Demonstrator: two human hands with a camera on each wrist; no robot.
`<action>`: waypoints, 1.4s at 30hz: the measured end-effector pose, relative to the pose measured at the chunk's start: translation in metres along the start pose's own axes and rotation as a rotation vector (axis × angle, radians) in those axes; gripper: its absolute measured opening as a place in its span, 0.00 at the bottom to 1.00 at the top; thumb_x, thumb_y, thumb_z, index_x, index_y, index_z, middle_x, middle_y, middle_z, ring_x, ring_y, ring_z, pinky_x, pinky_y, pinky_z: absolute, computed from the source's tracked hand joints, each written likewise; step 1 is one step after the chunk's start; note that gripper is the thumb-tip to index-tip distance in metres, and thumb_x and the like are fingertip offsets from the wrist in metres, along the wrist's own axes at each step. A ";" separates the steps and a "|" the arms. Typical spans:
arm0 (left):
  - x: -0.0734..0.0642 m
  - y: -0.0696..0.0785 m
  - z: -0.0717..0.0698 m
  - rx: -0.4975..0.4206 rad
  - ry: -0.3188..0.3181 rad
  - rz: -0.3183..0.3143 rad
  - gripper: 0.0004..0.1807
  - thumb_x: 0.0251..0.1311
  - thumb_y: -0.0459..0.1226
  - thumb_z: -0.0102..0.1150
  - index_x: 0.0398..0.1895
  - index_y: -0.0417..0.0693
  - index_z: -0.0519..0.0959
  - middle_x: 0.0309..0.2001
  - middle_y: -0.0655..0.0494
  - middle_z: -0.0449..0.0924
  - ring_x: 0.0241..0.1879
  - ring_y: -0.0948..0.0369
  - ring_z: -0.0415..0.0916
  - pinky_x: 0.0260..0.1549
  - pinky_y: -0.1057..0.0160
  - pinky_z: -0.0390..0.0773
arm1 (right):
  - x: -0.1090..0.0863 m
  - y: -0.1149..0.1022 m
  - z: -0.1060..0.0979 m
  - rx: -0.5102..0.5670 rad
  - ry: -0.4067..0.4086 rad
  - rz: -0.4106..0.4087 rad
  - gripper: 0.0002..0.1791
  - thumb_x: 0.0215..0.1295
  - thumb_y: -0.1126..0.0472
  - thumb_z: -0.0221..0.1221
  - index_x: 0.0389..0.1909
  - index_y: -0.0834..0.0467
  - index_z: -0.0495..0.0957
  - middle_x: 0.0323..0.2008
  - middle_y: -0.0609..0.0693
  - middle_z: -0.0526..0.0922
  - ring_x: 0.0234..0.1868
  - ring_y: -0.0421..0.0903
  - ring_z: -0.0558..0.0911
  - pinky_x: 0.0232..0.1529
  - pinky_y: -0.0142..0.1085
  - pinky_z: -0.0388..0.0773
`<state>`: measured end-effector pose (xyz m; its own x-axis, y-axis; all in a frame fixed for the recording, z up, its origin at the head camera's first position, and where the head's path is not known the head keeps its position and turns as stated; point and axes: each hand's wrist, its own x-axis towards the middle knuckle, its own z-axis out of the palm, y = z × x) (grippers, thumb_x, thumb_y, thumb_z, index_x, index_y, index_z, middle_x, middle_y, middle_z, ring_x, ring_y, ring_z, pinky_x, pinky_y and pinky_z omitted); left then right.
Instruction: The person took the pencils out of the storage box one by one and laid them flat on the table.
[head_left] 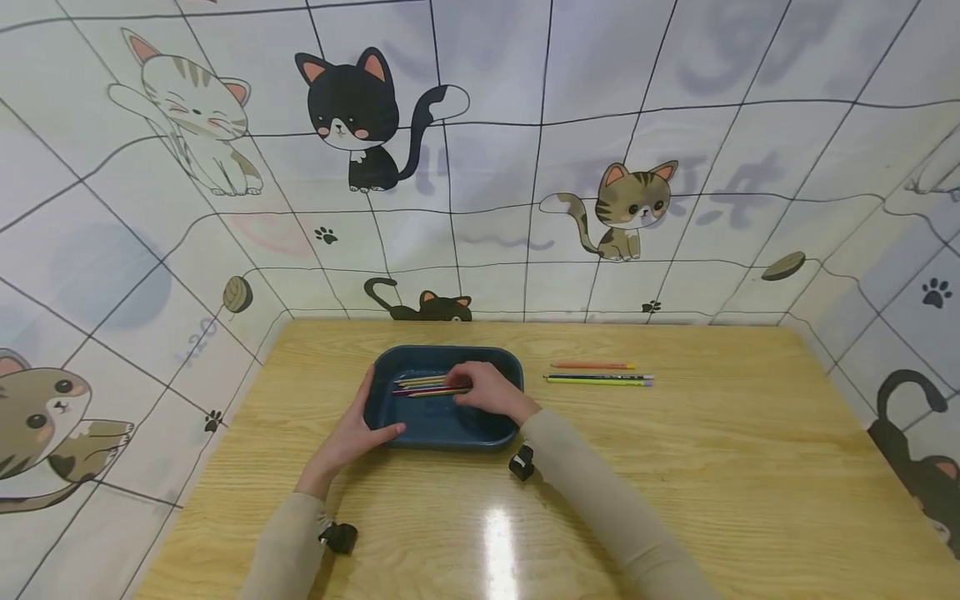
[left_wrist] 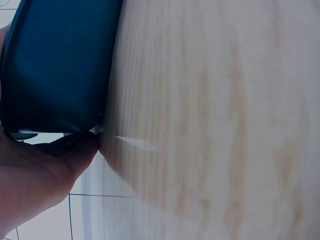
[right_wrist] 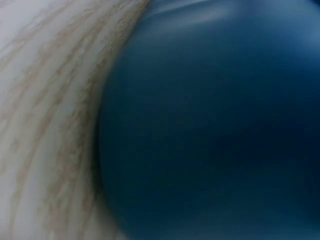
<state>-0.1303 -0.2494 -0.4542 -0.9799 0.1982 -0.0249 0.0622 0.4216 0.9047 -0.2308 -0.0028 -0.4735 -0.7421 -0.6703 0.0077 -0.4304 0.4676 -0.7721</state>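
Note:
A dark blue rectangular tray (head_left: 450,435) lies on the table, with several colored pencils (head_left: 420,385) side by side inside it. My left hand (head_left: 354,429) grips the tray's left end, thumb at the front rim and fingers along the left side. In the left wrist view, that hand (left_wrist: 40,172) sits against the tray's end wall (left_wrist: 57,75). Reaching in over the right side, my right hand (head_left: 487,389) has curled fingers at the pencils' right ends and pinches them; its fingers hide those ends. The tray's outer wall (right_wrist: 210,125) fills most of the right wrist view.
Right of the tray lie an orange pencil (head_left: 592,365), a dark pencil (head_left: 600,377) and a yellow-green pencil (head_left: 596,381), roughly parallel. Beneath everything is a light wood table (head_left: 735,467). A cat-print cloth (head_left: 495,167) hangs behind and at both sides.

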 end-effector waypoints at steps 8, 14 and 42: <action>0.000 0.002 0.000 -0.005 0.001 -0.003 0.58 0.55 0.32 0.68 0.76 0.39 0.34 0.75 0.35 0.32 0.72 0.40 0.32 0.65 0.37 0.42 | 0.003 0.001 0.003 -0.110 -0.059 0.030 0.16 0.58 0.70 0.65 0.48 0.61 0.79 0.43 0.51 0.81 0.46 0.47 0.79 0.50 0.41 0.74; 0.005 -0.015 0.001 0.021 0.019 0.007 0.60 0.54 0.35 0.70 0.77 0.44 0.34 0.75 0.38 0.33 0.73 0.41 0.33 0.65 0.37 0.42 | 0.001 0.001 0.007 -0.208 -0.110 -0.002 0.21 0.58 0.72 0.63 0.53 0.60 0.77 0.44 0.52 0.78 0.46 0.47 0.76 0.49 0.41 0.74; 0.000 0.002 0.002 0.020 -0.002 -0.017 0.58 0.55 0.33 0.68 0.76 0.39 0.34 0.75 0.34 0.32 0.72 0.37 0.33 0.64 0.35 0.42 | 0.001 0.005 0.006 0.073 -0.132 0.042 0.23 0.58 0.72 0.62 0.57 0.61 0.76 0.34 0.48 0.82 0.34 0.39 0.81 0.37 0.32 0.77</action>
<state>-0.1293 -0.2466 -0.4533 -0.9804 0.1926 -0.0411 0.0495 0.4428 0.8952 -0.2307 -0.0048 -0.4814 -0.6826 -0.7232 -0.1051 -0.3584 0.4567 -0.8142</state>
